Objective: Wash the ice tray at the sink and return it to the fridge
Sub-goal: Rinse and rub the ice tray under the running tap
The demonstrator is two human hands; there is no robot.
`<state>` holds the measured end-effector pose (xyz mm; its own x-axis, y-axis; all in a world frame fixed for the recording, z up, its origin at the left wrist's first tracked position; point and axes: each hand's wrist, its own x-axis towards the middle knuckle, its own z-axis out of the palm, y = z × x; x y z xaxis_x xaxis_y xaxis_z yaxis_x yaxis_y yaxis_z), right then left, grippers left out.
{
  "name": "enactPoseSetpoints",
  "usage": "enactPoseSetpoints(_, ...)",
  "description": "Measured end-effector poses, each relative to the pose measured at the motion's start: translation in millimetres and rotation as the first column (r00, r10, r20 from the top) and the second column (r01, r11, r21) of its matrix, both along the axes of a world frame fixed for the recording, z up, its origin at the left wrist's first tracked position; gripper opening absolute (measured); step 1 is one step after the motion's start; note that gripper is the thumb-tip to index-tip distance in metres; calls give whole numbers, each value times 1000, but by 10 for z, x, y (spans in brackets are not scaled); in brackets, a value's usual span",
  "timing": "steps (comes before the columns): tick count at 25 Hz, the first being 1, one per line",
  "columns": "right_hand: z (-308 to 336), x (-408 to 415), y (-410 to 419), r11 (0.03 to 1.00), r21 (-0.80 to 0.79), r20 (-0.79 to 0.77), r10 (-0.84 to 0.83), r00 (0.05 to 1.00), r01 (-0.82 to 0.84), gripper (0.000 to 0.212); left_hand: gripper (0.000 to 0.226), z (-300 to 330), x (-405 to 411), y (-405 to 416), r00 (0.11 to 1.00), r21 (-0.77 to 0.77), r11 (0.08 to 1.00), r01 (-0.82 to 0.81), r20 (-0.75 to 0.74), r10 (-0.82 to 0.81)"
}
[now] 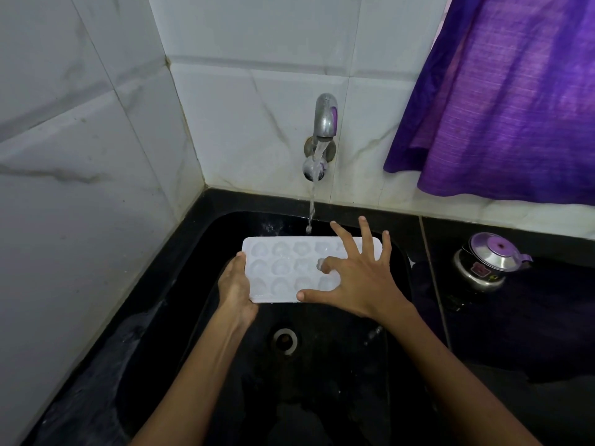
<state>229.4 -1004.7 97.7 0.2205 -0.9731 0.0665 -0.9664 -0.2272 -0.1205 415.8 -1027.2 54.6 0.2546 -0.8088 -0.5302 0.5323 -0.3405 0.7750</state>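
A white ice tray [283, 268] with several rounded moulds is held flat over the black sink [225, 226]. My left hand [236, 286] grips the tray's left short edge. Spread over the tray's right half, my right hand [357, 278] has its fingers apart and its index fingertip pressed into one mould. That hand hides the tray's right end. Water runs from the wall tap [325, 119] in a thin stream [311, 207] that falls just behind the tray's far edge.
The sink drain [285, 339] lies below the tray. A small steel pot with a lid [489, 260] stands on the black counter to the right. A purple curtain [502, 91] hangs at the upper right. White tiled walls close in the left and back.
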Motion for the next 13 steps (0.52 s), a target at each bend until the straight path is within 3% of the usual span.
enactPoseSetpoints(9,16,4,45,1000,-12,36,10,999,-10,104,32,4,-5,46,1000,13,1000,4,-28,-4)
enactPoseSetpoints(13,81,-46,190,996,-91,115,10,993,0,92,33,9,15,32,999,11,1000,-12,-32,13)
